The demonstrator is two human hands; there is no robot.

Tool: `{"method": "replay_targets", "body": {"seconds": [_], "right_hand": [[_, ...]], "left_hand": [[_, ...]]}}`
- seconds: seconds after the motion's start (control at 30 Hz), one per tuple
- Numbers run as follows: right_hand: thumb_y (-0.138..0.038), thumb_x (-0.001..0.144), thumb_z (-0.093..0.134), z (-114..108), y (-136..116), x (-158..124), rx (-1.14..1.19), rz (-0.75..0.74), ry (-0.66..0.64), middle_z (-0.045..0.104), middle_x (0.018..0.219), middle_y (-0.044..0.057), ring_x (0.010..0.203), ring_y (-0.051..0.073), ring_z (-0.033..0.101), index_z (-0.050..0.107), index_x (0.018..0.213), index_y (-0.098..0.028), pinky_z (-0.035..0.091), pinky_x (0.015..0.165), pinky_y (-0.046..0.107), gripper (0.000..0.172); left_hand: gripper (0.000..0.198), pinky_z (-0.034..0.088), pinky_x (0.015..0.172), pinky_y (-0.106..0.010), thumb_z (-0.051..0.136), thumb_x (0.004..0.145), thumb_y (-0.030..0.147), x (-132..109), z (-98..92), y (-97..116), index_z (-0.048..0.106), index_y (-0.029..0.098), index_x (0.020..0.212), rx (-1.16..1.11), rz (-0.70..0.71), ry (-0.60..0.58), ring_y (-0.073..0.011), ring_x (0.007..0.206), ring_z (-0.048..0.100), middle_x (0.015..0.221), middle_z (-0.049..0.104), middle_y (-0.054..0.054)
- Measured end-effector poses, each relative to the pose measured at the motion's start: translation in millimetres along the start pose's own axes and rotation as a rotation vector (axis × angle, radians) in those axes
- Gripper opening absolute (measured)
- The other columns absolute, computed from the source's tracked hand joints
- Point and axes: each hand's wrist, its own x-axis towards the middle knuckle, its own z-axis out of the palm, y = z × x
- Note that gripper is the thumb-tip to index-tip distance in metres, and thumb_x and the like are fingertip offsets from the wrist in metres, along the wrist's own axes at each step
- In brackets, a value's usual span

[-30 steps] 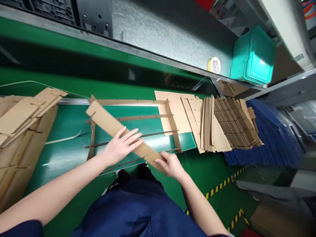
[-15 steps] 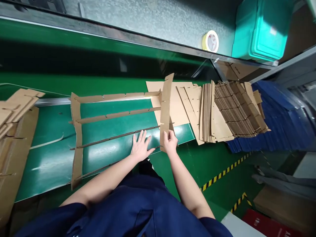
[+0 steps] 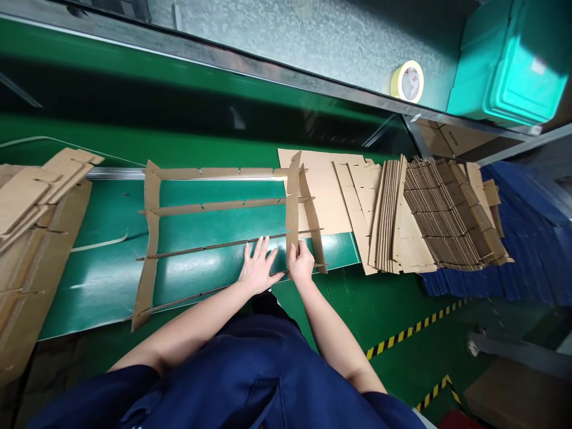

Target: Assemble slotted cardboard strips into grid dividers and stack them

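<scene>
My right hand [image 3: 302, 263] grips the near end of a notched cardboard strip [image 3: 292, 220], which stands on edge across several long cardboard strips [image 3: 218, 207]. Whether its slots are fully seated I cannot tell. Just right of it, another cross strip [image 3: 317, 235] sits across the ends of the long strips. A third cross strip [image 3: 152, 238] joins them at the left, forming an open divider frame. My left hand [image 3: 257, 269] is spread open by the two nearest long strips, fingertips at the upper one, holding nothing.
On the green work surface [image 3: 107, 280], stacked cardboard pieces [image 3: 58, 238] lie at the left. Flat sheets [image 3: 328, 202] and bundled strips [image 3: 442, 214] stand at the right. A shelf behind carries a tape roll [image 3: 410, 81] and a teal bin [image 3: 513, 71].
The strip in my right hand has come down and slightly left onto the long strips, uncovering the cross strip beside it. My left hand stays spread. The view has shifted a little.
</scene>
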Motion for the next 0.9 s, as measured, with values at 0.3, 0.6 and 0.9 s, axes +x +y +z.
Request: {"method": "replay_targets", "body": {"seconds": [0.3, 0.6, 0.9], "right_hand": [[-0.033, 0.093, 0.036, 2.2, 4.1, -0.1, -0.148, -0.063, -0.03, 0.056, 0.067, 0.001, 0.057, 0.013, 0.049, 0.051, 0.079, -0.019, 0.027, 0.052, 0.024, 0.026], [-0.032, 0.094, 0.039, 9.1, -6.2, 3.4, -0.293, -0.019, -0.159, 0.061, 0.079, 0.002, 0.059, 0.012, 0.052, 0.055, 0.089, -0.018, 0.024, 0.052, 0.024, 0.022], [-0.03, 0.094, 0.039, 2.0, -9.2, 4.6, -0.365, -0.038, -0.236, 0.062, 0.08, 0.002, 0.061, 0.013, 0.056, 0.054, 0.09, -0.018, 0.024, 0.052, 0.025, 0.019]], "left_hand": [[0.08, 0.007, 0.109, -0.063, 0.042, 0.077, 0.072, 0.0, -1.5, 1.2, 0.044, 0.021, 0.138, 0.019, -0.027, -0.033, -0.0364, 0.142, 0.003, 0.155, 0.014, -0.013], [0.078, 0.007, 0.108, -0.064, 0.043, 0.077, 0.07, 0.0, -1.4, 0.9, 0.045, 0.02, 0.137, 0.017, -0.017, -0.032, -0.0369, 0.142, 0.002, 0.155, 0.012, -0.015], [0.08, 0.007, 0.108, -0.064, 0.042, 0.076, 0.072, 0.2, -1.5, 0.6, 0.045, 0.019, 0.137, 0.012, -0.02, -0.022, -0.0364, 0.142, 0.001, 0.155, 0.011, -0.015]]}}
